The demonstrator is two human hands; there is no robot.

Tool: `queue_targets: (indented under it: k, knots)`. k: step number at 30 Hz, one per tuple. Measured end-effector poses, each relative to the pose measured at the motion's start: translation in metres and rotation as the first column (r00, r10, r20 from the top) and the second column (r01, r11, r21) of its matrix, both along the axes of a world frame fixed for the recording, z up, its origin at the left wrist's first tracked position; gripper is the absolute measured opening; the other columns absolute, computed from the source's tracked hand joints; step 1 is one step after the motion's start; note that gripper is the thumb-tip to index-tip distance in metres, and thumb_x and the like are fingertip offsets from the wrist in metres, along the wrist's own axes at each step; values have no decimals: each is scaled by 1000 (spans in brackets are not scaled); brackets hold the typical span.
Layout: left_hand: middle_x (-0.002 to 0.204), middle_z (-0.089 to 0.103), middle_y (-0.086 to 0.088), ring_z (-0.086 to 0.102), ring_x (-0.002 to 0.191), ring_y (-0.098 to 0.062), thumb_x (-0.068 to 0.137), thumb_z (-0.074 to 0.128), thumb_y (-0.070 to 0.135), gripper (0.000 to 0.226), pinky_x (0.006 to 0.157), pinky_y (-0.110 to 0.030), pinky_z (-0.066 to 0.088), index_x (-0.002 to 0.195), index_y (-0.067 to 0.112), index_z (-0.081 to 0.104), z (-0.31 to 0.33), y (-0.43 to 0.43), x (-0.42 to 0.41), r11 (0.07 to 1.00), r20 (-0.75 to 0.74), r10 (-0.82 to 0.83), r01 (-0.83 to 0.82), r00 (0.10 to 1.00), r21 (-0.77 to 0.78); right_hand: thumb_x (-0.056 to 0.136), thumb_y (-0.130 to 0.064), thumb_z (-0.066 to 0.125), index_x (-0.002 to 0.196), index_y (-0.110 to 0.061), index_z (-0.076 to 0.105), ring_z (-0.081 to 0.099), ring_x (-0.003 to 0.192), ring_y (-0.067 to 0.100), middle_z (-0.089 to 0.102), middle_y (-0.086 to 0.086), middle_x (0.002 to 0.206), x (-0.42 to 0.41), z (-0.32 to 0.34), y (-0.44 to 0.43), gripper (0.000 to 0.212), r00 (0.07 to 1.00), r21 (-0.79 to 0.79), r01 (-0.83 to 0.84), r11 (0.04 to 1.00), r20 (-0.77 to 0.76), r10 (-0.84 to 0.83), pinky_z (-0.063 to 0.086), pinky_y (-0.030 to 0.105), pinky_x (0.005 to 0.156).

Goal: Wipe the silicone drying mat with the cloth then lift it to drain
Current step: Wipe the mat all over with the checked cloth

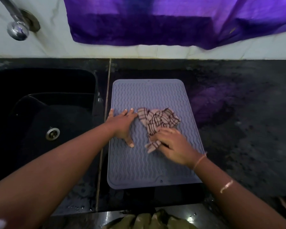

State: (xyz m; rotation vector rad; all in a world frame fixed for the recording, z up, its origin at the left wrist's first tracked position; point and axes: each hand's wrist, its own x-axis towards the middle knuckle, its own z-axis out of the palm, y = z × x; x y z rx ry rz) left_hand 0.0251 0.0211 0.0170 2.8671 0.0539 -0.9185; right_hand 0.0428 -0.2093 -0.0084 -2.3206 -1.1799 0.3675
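Observation:
A grey-blue silicone drying mat (149, 166) with wavy ridges lies flat on the black counter, just right of the sink. A crumpled checked cloth (158, 121), pale with dark stripes, rests on the mat's middle. My right hand (173, 146) sits on the cloth's near end with fingers closed over it; the hand is blurred. My left hand (122, 125) lies flat on the mat's left side, fingers spread, its fingertips close to the cloth's left edge.
A black sink (31, 90) with a metal drain (52, 133) lies to the left. A chrome tap (17, 28) juts from the white wall at top left. A purple curtain (172, 22) hangs above the counter. The dark speckled counter (246, 121) extends right.

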Motion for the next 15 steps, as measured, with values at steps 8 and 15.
queue_targets:
  k: [8, 15]
  knots:
    - [161, -9, -1, -4, 148, -21, 58, 83, 54, 132, 113, -57, -11, 152, 25, -4, 3, -3, 2, 1000, -17, 0, 1, 1000, 28, 61, -35, 56, 82, 25, 55, 56, 61, 18, 59, 5, 61, -17, 21, -38, 64, 702, 99, 349, 932, -687, -189, 44, 26, 56]
    - [161, -8, 0, -2, 148, -21, 58, 83, 53, 130, 115, -59, -7, 152, 24, -1, 5, -7, 3, 997, -17, 0, 1, 1000, 80, 89, -27, 40, 98, -9, 67, 62, 80, 20, 67, 7, 84, 80, 100, 16, 35, 608, 375, 658, 653, -777, -166, 50, 38, 77]
